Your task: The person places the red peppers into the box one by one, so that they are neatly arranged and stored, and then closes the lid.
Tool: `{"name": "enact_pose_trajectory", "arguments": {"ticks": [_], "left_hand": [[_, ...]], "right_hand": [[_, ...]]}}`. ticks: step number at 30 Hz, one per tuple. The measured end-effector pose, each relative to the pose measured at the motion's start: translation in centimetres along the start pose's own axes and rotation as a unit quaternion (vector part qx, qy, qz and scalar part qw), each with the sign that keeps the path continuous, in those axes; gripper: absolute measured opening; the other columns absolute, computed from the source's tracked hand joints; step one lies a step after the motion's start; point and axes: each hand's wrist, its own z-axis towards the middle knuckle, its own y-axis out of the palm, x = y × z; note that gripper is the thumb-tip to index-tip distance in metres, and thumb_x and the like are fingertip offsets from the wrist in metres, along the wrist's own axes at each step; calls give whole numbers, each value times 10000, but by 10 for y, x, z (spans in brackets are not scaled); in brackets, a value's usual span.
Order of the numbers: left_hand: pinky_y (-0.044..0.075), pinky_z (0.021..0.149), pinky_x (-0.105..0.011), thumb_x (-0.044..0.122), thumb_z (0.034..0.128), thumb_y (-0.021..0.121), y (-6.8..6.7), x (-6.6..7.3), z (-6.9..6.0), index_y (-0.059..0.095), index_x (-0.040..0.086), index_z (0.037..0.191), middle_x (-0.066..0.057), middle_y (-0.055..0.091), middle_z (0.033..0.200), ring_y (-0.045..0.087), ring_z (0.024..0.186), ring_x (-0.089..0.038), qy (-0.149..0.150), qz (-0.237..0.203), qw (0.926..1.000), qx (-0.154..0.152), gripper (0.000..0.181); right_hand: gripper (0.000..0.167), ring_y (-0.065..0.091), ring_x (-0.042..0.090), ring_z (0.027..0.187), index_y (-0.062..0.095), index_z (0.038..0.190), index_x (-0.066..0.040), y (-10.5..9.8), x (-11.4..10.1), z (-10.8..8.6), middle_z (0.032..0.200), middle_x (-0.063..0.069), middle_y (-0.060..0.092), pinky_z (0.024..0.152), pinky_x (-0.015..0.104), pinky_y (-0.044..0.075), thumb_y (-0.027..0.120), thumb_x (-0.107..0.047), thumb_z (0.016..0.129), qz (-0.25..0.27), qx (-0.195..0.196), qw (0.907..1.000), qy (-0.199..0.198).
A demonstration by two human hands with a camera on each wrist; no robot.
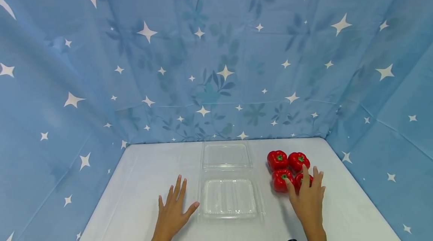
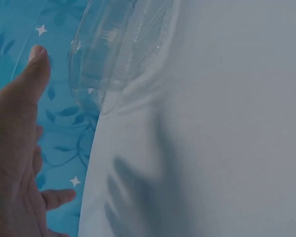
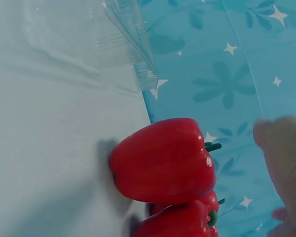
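Several red bell peppers (image 1: 279,180) (image 3: 163,160) with green stems stand grouped at the right of the white table. Over the nearest ones hovers my right hand (image 1: 308,203) (image 3: 288,168), fingers spread, holding nothing; one pepper is partly hidden behind it. A clear plastic container (image 1: 230,197) (image 2: 101,54) lies with its lid (image 1: 226,155) folded back, and nothing is inside. Left of this container my left hand (image 1: 172,209) (image 2: 15,133) is raised over the table with fingers spread, touching nothing, its shadow on the cloth.
The white table (image 1: 142,165) has its far edge against a blue curtain (image 1: 216,64) with white stars and leaves. More of that blue cloth hangs along the left and right sides. At the bottom edge, near my right wrist, a small dark object (image 1: 292,240) shows.
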Motion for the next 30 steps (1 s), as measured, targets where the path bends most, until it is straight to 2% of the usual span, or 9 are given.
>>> {"name": "enact_pose_trajectory", "arguments": {"ticks": [5,11,17,25,30], "left_hand": [[335,963,-780,573,887,616,3,5,-4,228,158,1565,-26,174,1649,505,1319,-359,431,-464,9980,0,884],[501,899,-605,581,879,620,11,9,-5,251,101,1553,-30,196,1643,568,1248,-358,724,-722,9947,-104,906],[550,817,-554,615,871,607,18,12,-7,259,109,1552,-6,204,1642,584,1232,-353,775,-754,9938,-238,917],[552,897,-476,592,857,640,21,17,-10,287,90,1541,-52,266,1619,584,1246,-301,1040,-711,9920,-76,918],[535,910,-513,594,868,623,24,21,-10,232,113,1560,-59,254,1622,570,1253,-320,1020,-820,9911,-241,929]], "right_hand": [[831,78,510,1471,193,1531,-2,0,8,3,1583,303,90,956,734,288,677,-228,895,588,10,9939,935],[784,212,515,1417,157,1531,18,5,20,6,1539,332,130,978,701,334,616,-183,928,1158,-71,9816,1516],[731,273,529,1371,178,1511,63,9,30,9,1470,373,220,1006,683,350,581,-162,944,1441,58,9754,1665],[777,300,531,1345,179,1504,73,16,36,9,1437,384,265,1002,675,364,635,-134,909,1424,-67,9742,1751],[793,294,507,1335,182,1488,101,22,41,6,1422,369,296,1037,669,353,658,-117,893,1438,-128,9745,1719]]}}
